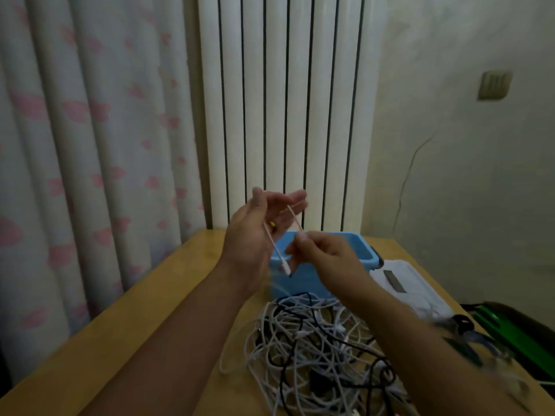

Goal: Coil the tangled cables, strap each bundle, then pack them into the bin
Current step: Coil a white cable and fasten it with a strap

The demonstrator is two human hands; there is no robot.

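Winding 1 white cable [292,219] over my open left hand [255,232], right hand [318,250] pinching it; loops may slip off, snagging the tangle [315,349].

Tangled cables [312,349] are covering the near-right table [168,298], butting against the blue bin [303,277]. Both forearms are crossing above them. White lid [411,286] is lying just right of the bin. Left half of the table is lying bare; the curtain [90,145] is bordering that edge.
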